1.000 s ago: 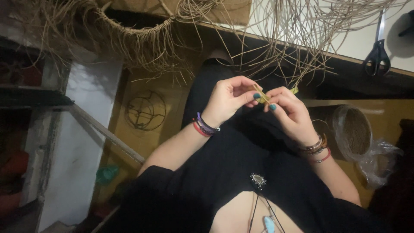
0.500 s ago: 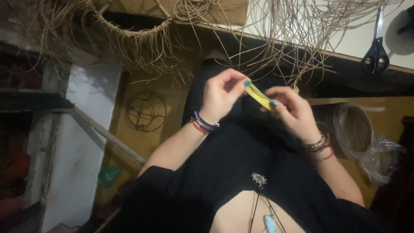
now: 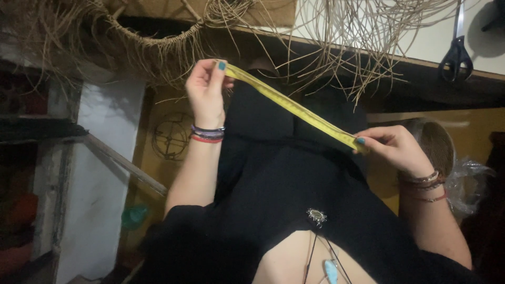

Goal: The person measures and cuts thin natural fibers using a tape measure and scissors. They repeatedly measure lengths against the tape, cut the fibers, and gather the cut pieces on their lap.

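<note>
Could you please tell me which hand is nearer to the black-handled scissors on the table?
Right. The right hand is below and left of the scissors; the left hand is much farther left. Both pinch the yellow tape.

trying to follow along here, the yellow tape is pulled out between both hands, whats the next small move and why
Probably bring the stretched yellow tape up to the woven basket and lay it along the rim. The left hand and right hand each pinch an end, the tape is taut and slanted over the lap, touching nothing, and the unfinished basket with loose strands sits just above it.
</note>
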